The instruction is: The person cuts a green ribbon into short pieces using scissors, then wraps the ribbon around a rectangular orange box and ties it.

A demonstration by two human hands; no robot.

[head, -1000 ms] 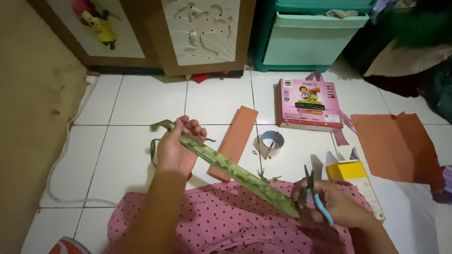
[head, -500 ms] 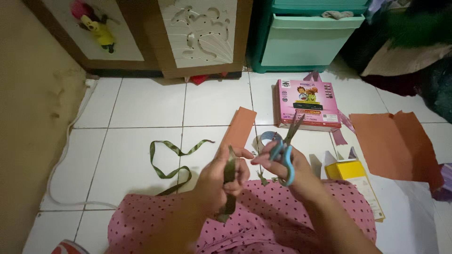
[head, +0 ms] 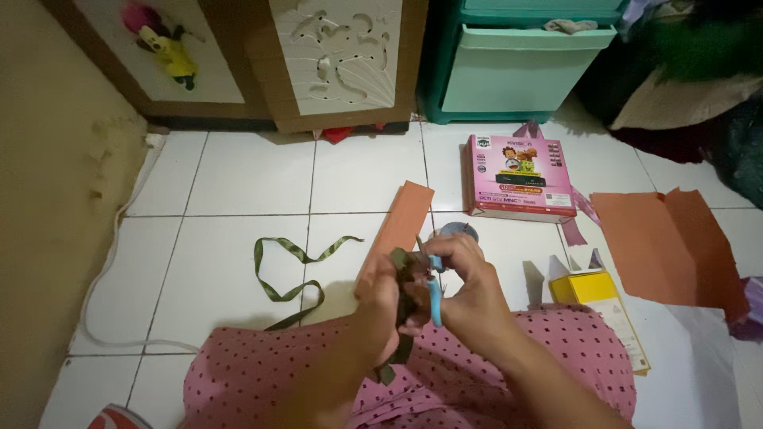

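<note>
The left hand (head: 381,298) is closed around a folded length of green patterned ribbon (head: 405,306) held above the lap, and the right hand (head: 469,290) is clamped on blue-handled scissors (head: 435,290) pressed right against that ribbon. The ribbon appears light, limp and thin, so it is best pinched flat just beside the fold, with its loose tail trailing over the white tiled floor (head: 238,183). The scissor blades are hidden between the fingers, and dim light obscures the fold.
</note>
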